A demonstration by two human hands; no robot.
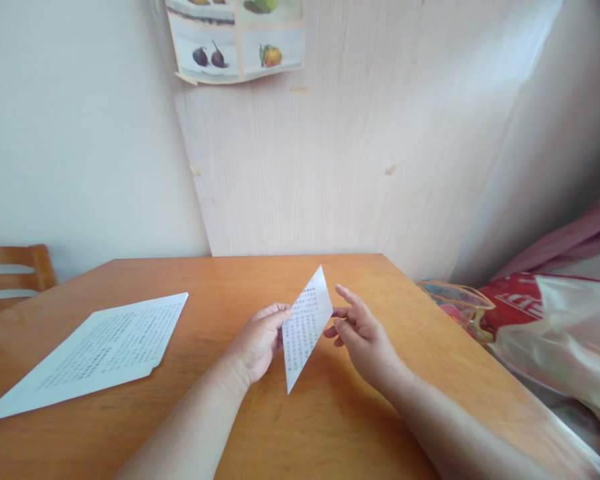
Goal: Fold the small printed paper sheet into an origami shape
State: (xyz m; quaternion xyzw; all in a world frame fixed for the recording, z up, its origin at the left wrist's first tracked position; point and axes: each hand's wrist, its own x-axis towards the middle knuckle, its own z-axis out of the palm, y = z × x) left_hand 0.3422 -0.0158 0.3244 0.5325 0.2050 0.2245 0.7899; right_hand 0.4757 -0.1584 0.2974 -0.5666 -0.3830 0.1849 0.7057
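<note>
— So, what do the hands have right now?

— Left hand (258,341) pinches a folded slip of printed paper (304,327) by its left edge, thumb and fingertips closed on it. The slip stands nearly upright, a long pointed shape, upper tip toward the wall and lower tip close to the table (350,413), lifted just above the middle of the tabletop.

— And the other hand?

— Right hand (363,337) sits just beside the slip's right edge with fingers loosely spread and half curled, holding nothing. Its fingertips are very near the paper's upper right edge; I cannot tell whether they touch it.

— Anything else on the table?

— Well apart to the left lies a larger printed sheet (97,350), flat on the wood, with a small notch at its near right corner.

— Around the table?

— A wooden chair back (15,270) shows at the far left. Pale wood-grain panel (320,160) leans behind the table, and a fruit poster (237,40) hangs at the top edge. To the right, off the table's edge, lie a clear plastic bag (560,340) over a red bag (515,300), with a small orange-rimmed item (457,300) beside them.
</note>
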